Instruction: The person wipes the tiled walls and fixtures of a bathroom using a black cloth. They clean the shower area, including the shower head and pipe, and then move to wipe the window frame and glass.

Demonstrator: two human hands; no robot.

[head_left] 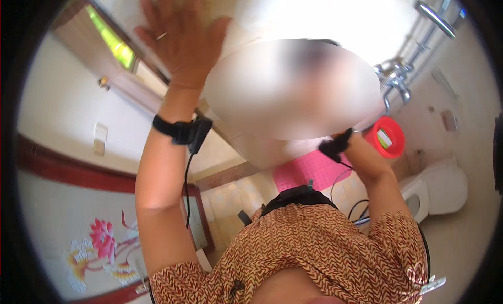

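Observation:
My left hand (187, 44) is raised at the upper left, fingers spread and stretched out, with a ring on one finger. It holds nothing that I can see. Behind it is a pale surface; whether the palm touches it, I cannot tell. My right forearm (374, 165) reaches forward, a black strapped device (335, 145) at its wrist. A large blurred oval (251, 94) covers the place where my right hand would show, so its fingers and anything in them are hidden. Another black strapped device (188, 132) sits on my left wrist, its cable hanging down.
A chrome shower tap (395, 76) is on the right wall. Below it stands a red bucket (396, 131) holding a green-and-white item. A white toilet (443, 191) is at the right, a pink mat (309, 170) on the tiled floor. A door with a flower picture (102, 238) is at the left.

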